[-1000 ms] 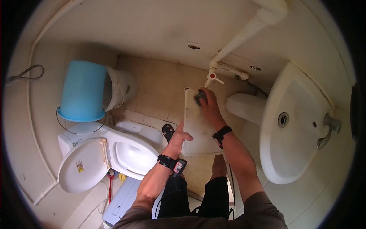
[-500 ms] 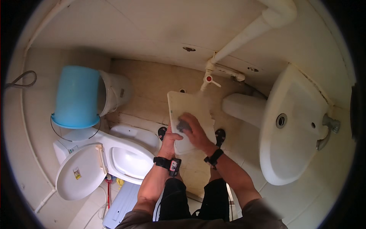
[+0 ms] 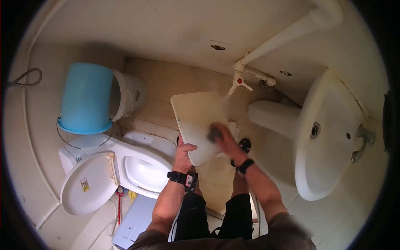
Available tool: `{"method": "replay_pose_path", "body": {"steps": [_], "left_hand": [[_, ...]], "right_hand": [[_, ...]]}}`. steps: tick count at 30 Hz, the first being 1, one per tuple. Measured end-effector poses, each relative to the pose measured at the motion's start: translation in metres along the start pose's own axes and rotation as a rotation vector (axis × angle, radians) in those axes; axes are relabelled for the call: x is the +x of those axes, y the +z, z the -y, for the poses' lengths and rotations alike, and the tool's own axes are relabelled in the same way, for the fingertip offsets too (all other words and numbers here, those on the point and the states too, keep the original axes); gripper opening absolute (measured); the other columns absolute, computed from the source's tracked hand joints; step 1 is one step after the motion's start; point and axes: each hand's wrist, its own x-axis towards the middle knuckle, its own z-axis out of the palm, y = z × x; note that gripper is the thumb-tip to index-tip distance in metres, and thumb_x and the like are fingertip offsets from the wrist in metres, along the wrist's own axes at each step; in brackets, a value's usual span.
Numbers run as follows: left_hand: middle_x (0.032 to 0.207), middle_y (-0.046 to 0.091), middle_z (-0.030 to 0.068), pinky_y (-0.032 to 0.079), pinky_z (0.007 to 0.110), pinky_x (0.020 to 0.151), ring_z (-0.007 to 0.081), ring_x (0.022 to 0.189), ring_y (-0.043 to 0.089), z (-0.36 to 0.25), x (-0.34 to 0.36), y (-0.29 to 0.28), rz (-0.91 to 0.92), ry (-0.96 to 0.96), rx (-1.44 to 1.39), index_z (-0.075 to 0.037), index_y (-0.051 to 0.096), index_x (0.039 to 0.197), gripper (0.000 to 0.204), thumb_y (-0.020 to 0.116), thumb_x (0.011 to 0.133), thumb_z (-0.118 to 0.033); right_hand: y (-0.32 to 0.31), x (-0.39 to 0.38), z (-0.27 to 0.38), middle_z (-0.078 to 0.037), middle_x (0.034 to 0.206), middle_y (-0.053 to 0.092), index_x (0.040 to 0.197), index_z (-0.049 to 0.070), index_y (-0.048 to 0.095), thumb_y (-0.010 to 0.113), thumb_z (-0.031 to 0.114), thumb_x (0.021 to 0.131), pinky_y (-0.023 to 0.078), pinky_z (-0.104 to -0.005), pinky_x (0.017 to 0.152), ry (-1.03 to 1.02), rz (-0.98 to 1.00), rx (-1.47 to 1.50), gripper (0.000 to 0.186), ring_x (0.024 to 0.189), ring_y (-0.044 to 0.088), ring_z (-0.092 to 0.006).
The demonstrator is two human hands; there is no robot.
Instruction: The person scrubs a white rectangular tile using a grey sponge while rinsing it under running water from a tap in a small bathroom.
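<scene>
A pale, rectangular board (image 3: 196,111) with rounded corners, like a cutting board, is held tilted in front of my legs. My left hand (image 3: 182,156) grips its lower left edge, thumb on top and the other fingers mostly hidden beneath. On the board's right part, my right hand (image 3: 230,146) is closed around a dark grey scouring pad (image 3: 215,133); hand and pad are smeared by motion. Past the board's upper right corner is a white tap (image 3: 239,81) with a red-centred handle, and what looks like water comes from its spout.
To the right stands a white washbasin (image 3: 323,158) on a pedestal. At left, a blue bucket (image 3: 86,100) lies against a white bucket (image 3: 127,93), above the toilet (image 3: 146,171) with its lid raised. A grey-blue plastic piece (image 3: 135,221) sits at lower left.
My right hand and the scouring pad have moved rightward across the board, away from my left hand. The board has turned slightly, its top swinging left. The whole view has shifted a little.
</scene>
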Motion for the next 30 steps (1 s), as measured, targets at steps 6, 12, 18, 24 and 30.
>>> {"method": "replay_pose_path", "body": {"steps": [6, 12, 18, 24, 30], "left_hand": [[0.108, 0.056, 0.0137, 0.047, 0.043, 0.09, 0.0306, 0.099, 0.058, -0.001, 0.01, -0.008, -0.102, 0.054, -0.061, -0.005, 0.045, 0.122, 0.065, 0.045, 0.059, 0.011], [0.101, 0.059, 0.0141, 0.048, 0.041, 0.089, 0.0323, 0.095, 0.059, 0.01, 0.021, 0.001, -0.073, 0.063, -0.144, -0.001, 0.05, 0.116, 0.056, 0.047, 0.06, 0.005], [0.104, 0.057, 0.0131, 0.047, 0.041, 0.09, 0.0307, 0.097, 0.058, 0.003, 0.04, -0.012, -0.109, 0.085, -0.161, -0.002, 0.048, 0.118, 0.059, 0.045, 0.06, 0.008], [0.102, 0.058, 0.0138, 0.048, 0.039, 0.087, 0.0295, 0.097, 0.058, 0.004, 0.021, 0.015, -0.119, 0.027, -0.115, 0.001, 0.051, 0.114, 0.056, 0.046, 0.058, 0.006], [0.098, 0.061, 0.0149, 0.05, 0.039, 0.085, 0.0305, 0.09, 0.061, 0.003, 0.011, -0.014, -0.022, 0.04, -0.105, 0.002, 0.05, 0.114, 0.057, 0.049, 0.057, 0.002]], "right_hand": [[0.017, 0.001, 0.006, -0.017, 0.123, 0.048, 0.127, 0.006, 0.044, 0.052, 0.013, 0.082, 0.033, -0.0375, 0.101, 0.052, -0.18, 0.12, 0.046, 0.118, 0.045, -0.031], [0.017, -0.012, -0.015, -0.017, 0.127, 0.046, 0.128, 0.005, 0.043, 0.051, 0.011, 0.083, 0.03, -0.0375, 0.104, 0.183, -0.188, 0.215, 0.046, 0.123, 0.04, -0.0293], [0.044, -0.008, 0.032, -0.017, 0.126, 0.046, 0.128, 0.004, 0.042, 0.054, 0.006, 0.08, 0.029, -0.0364, 0.104, 0.065, -0.204, 0.266, 0.05, 0.122, 0.042, -0.0293], [-0.014, 0.025, -0.019, -0.018, 0.123, 0.05, 0.126, 0.007, 0.043, 0.052, 0.006, 0.081, 0.038, -0.0358, 0.098, 0.272, -0.473, 0.183, 0.046, 0.114, 0.05, -0.0294], [0.046, -0.029, 0.044, -0.017, 0.124, 0.049, 0.126, 0.001, 0.043, 0.056, 0.014, 0.082, 0.029, -0.0369, 0.105, -0.147, -0.17, 0.044, 0.048, 0.121, 0.042, -0.0311]]}}
